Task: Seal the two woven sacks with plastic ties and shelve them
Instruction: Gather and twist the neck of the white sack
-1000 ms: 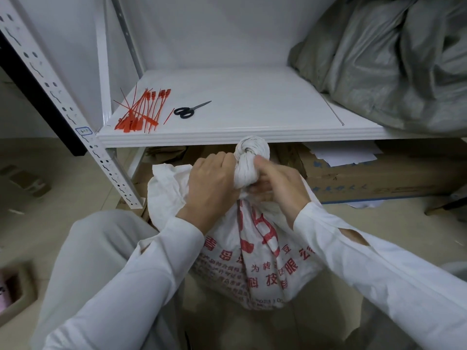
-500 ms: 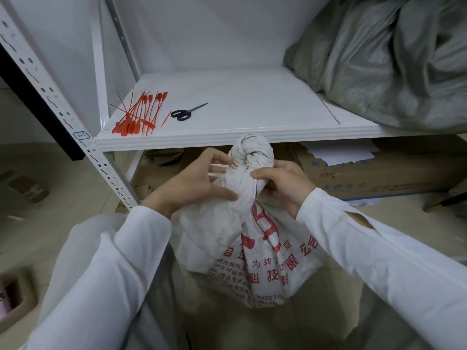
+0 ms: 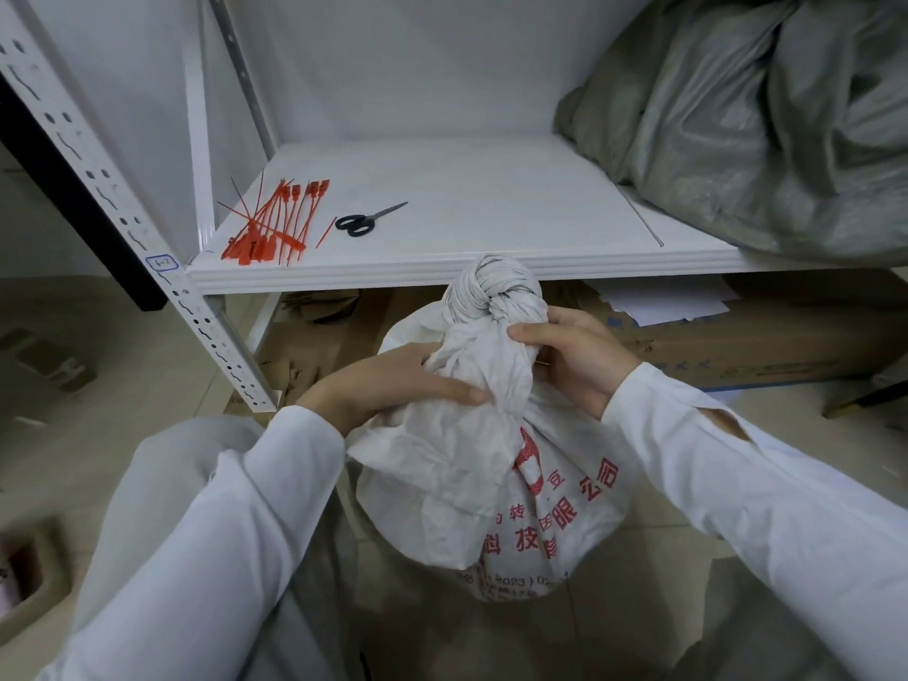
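Note:
A white woven sack [image 3: 471, 464] with red print stands on the floor in front of me, its top twisted into a thick knot [image 3: 496, 292] just below the shelf edge. My left hand [image 3: 388, 380] grips the gathered neck from the left, thumb laid across the cloth. My right hand [image 3: 572, 353] holds the neck from the right, fingers curled round it under the knot. A bunch of red plastic ties [image 3: 275, 223] lies on the left of the white shelf [image 3: 491, 267].
Black scissors [image 3: 366, 221] lie on the shelf beside the ties. A large grey sack [image 3: 766, 120] fills the shelf's right end. A perforated upright [image 3: 123, 223] stands at left. Cardboard boxes [image 3: 737, 341] sit under the shelf on the tiled floor.
My left hand came off the knot and slid lower down the neck onto the sack's left side. The knot is now uncovered; my right hand stays at the neck.

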The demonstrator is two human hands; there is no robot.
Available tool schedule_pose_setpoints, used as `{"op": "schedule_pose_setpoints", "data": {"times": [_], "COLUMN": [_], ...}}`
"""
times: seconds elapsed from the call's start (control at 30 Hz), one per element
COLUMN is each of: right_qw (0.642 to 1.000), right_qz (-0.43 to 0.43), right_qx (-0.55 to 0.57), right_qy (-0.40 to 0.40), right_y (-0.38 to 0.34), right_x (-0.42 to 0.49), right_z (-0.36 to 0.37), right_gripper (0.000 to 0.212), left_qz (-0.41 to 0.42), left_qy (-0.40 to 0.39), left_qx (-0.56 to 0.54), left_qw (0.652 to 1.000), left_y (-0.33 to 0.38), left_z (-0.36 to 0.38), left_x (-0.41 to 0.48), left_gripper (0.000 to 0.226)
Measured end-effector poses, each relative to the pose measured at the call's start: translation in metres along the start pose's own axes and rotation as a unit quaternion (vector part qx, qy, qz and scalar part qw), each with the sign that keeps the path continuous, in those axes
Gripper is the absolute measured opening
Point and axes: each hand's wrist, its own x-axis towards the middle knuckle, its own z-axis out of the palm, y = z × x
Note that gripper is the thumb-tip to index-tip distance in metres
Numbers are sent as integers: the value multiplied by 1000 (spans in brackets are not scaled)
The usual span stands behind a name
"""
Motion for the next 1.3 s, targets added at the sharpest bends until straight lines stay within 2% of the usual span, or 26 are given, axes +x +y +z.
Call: {"op": "schedule_pose_setpoints", "data": {"times": [0.13,0.23,0.3,0.37,0.43,0.5,0.63,0.73,0.8,0.87,0.93,1.0,1.07,1.17,1.23,1.3], "right_qw": [1000,999,998,997,996,995,986,984,979,975,976,978,978,973,970,966], "right_qz": [11,23,31,31,33,40,71,54,37,21,8,-5,-19,-28,-32,-34], "right_qx": [-5,17,32,50,64,55,-26,-69,-107,-134,-121,-103,-114,-139,-151,-165], "right_qy": [21,45,45,41,45,66,147,157,167,179,182,179,176,182,188,198], "right_y": [-3,-4,-2,0,3,7,12,16,21,27,29,28,24,22,21,20], "right_x": [-1,0,0,1,1,1,-5,-8,-9,-10,-10,-8,-7,-6,-5,-1], "right_z": [1,4,6,7,7,9,19,29,35,38,32,26,20,15,16,17], "right_gripper": [9,6,5,7,9,8,30,57,71,63,60,58,46,22,15,18], "left_qz": [30,90,125,171,191,176,144,156,176,209,242,264,284,278,261,241], "left_qy": [81,187,277,353,399,422,439,460,475,471,438,382,313,233,234,297], "left_qx": [53,106,200,309,411,483,519,519,515,500,472,410,323,223,172,139], "left_qw": [995,972,931,867,797,747,719,703,691,696,726,785,847,905,921,914], "left_y": [-3,-4,-7,-11,-16,-19,-24,-27,-28,-29,-27,-27,-26,-22,-19,-17], "left_z": [15,20,24,27,27,26,28,35,45,56,66,67,59,45,39,37], "left_x": [8,12,13,15,20,26,31,32,34,35,33,28,22,14,14,16], "left_gripper": [50,33,39,40,34,26,24,31,26,27,36,45,42,37,38,26]}}
